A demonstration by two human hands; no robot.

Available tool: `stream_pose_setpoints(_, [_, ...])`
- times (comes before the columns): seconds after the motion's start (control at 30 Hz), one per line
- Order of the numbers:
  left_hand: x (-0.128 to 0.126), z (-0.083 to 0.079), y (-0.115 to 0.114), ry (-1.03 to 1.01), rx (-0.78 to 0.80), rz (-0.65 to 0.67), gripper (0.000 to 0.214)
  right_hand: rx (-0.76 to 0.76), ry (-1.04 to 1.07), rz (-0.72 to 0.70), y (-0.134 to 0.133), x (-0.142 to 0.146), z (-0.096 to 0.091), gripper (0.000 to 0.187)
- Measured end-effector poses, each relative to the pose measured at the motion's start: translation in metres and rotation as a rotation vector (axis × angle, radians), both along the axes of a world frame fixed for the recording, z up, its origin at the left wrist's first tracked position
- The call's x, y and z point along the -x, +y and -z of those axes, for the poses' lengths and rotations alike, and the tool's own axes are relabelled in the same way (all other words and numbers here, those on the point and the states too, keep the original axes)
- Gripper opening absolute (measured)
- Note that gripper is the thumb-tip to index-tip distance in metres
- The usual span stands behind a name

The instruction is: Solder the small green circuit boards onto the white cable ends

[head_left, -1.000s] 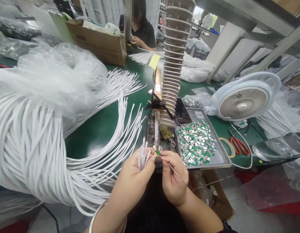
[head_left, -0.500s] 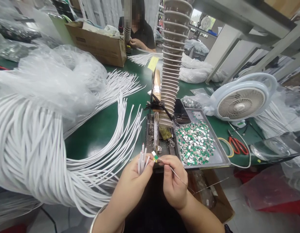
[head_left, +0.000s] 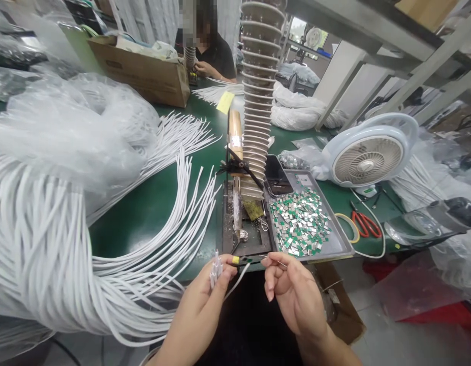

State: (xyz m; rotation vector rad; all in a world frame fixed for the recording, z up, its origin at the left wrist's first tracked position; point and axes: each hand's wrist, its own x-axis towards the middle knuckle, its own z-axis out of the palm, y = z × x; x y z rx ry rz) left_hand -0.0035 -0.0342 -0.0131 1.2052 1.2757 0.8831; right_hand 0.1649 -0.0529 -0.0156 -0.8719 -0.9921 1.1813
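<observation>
My left hand (head_left: pixel 205 297) is closed around several white cables (head_left: pixel 215 272), their ends sticking up past the thumb. A yellow wrap (head_left: pixel 236 260) covers a fingertip of that hand. One loose white cable (head_left: pixel 238 282) slants up beside it, near a small green piece at the bench edge; whether they are joined is unclear. My right hand (head_left: pixel 296 290) is to the right, its thumb and index finger pinching a thin solder wire (head_left: pixel 275 259), other fingers loosely curled. Beyond both hands, a soldering iron (head_left: pixel 236 203) is fixed upright, tip down, over a dark holder (head_left: pixel 229 244).
A metal tray (head_left: pixel 344 244) holds many small green-and-silver boards (head_left: pixel 300 223). Nearby are a phone (head_left: pixel 278 175), tape roll (head_left: pixel 348 227), red-handled pliers (head_left: pixel 367 224) and fan (head_left: pixel 367 152). White cable bundles (head_left: pixel 48 244) fill the left. A ribbed hose (head_left: pixel 254 112) hangs centrally. A person (head_left: pixel 216 56) sits opposite.
My hands have moved apart and down from the iron tip. The small board held at my left fingertips is no longer up there. The right hand has opened somewhat around the solder wire.
</observation>
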Motion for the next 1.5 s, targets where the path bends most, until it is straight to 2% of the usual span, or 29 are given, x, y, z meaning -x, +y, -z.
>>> stream_pose_setpoints(0.1, [0.000,0.003,0.003,-0.036,-0.004,0.010,0.028,-0.104,-0.209,0.094,-0.003,-0.012,-0.005,0.028])
stream_pose_setpoints(0.23, [0.000,0.008,0.004,-0.165,0.052,0.046,0.028,-0.271,-0.780,0.382,0.010,-0.033,-0.012,0.021])
stream_pose_setpoints(0.3, [-0.001,0.010,0.003,-0.241,0.083,0.017,0.028,-0.257,-0.986,0.436,0.023,-0.043,-0.016,0.018])
stream_pose_setpoints(0.43, [-0.001,0.013,0.004,-0.337,0.089,-0.036,0.025,-0.148,-1.265,0.344,0.049,-0.056,-0.020,0.020])
stream_pose_setpoints(0.6, [-0.001,0.017,0.005,-0.389,0.107,-0.043,0.023,-0.051,-1.513,0.134,0.065,-0.064,-0.024,0.020])
stream_pose_setpoints(0.77, [-0.003,0.017,0.007,-0.424,0.130,-0.086,0.025,-0.016,-1.622,0.060,0.071,-0.065,-0.026,0.019])
stream_pose_setpoints(0.93, [-0.005,0.012,0.008,-0.413,0.128,-0.113,0.027,-0.055,-1.672,0.109,0.071,-0.063,-0.025,0.020])
stream_pose_setpoints(1.1, [-0.009,0.006,0.009,-0.462,0.146,-0.147,0.026,-0.087,-1.717,0.099,0.074,-0.061,-0.025,0.014])
stream_pose_setpoints(1.5, [-0.010,0.006,0.008,-0.521,0.180,-0.153,0.027,-0.034,-1.784,0.134,0.078,-0.055,-0.023,0.017])
